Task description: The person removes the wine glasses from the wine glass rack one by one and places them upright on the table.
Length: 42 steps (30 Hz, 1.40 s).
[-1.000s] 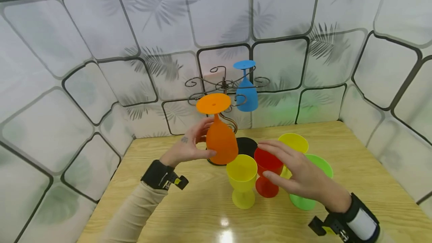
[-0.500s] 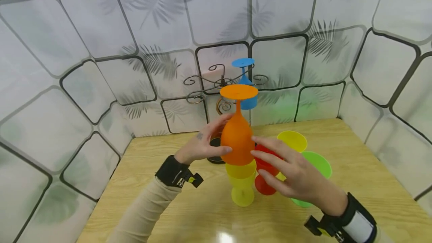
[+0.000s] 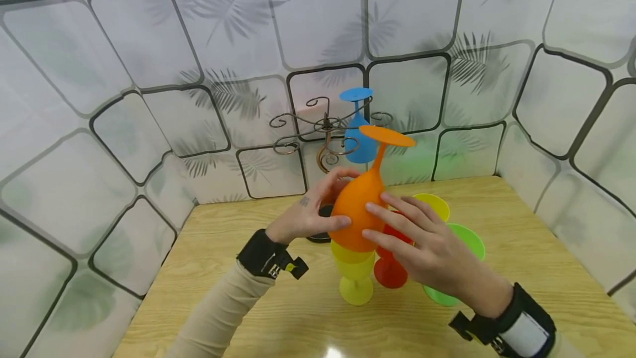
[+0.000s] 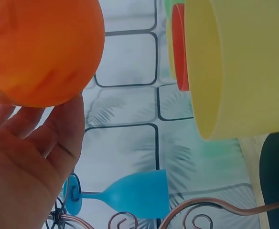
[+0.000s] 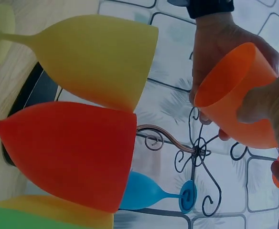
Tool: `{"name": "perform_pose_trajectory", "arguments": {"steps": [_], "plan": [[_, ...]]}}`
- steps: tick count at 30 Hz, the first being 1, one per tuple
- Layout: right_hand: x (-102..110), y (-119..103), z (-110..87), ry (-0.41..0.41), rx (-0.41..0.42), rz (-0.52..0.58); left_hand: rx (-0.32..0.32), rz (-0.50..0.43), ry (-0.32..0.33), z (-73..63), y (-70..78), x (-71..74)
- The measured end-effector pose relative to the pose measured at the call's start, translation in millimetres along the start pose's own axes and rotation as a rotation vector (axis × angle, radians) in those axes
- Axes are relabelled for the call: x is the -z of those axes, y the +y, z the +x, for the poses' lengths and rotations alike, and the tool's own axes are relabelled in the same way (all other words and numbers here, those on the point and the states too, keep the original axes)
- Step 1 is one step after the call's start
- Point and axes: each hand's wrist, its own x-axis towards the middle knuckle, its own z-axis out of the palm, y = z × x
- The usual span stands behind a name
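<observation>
An orange plastic goblet is held upside down above the table, its foot tipped to the right. My left hand grips the bowl from the left, thumb on the near side and fingers behind. From the right, my right hand holds the same bowl, with thumb and fingertips on it; the right wrist view shows the thumb near the rim. Just below stands an upright yellow goblet, with a red goblet beside it, partly behind my right hand. A blue goblet hangs upside down on the scrolled metal rack.
Another yellow goblet and a green goblet stand upright behind my right hand. The rack's black base sits on the wooden table, near the patterned wall.
My left hand has carried the orange goblet rightward from beside the rack. My right hand has come onto the bowl, and the goblet has tilted, foot to the right.
</observation>
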Motion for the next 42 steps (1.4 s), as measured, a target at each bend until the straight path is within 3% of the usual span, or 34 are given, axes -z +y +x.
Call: {"name": "perform_pose_trajectory", "arguments": {"steps": [8,18,25,35,42], "plan": [[1,6,0.2,-0.055,0.059,-0.114,-0.006,-0.016,-0.014,-2.5,0.8,0.2],[2,11,2.3,-0.078,0.098,-0.116,-0.036,-0.044,-0.1,-1.5,3.4,-0.9],[6,8,3.8,-0.096,0.121,-0.108,-0.051,0.021,-0.099,-2.2,6.1,-4.8],[7,7,10.2,0.022,0.089,-0.107,-0.07,-0.099,-0.079,-5.4,5.3,-5.8],[7,7,12.6,0.119,-0.039,0.01,-0.114,-0.194,-0.058,-7.1,9.3,-4.6]]}}
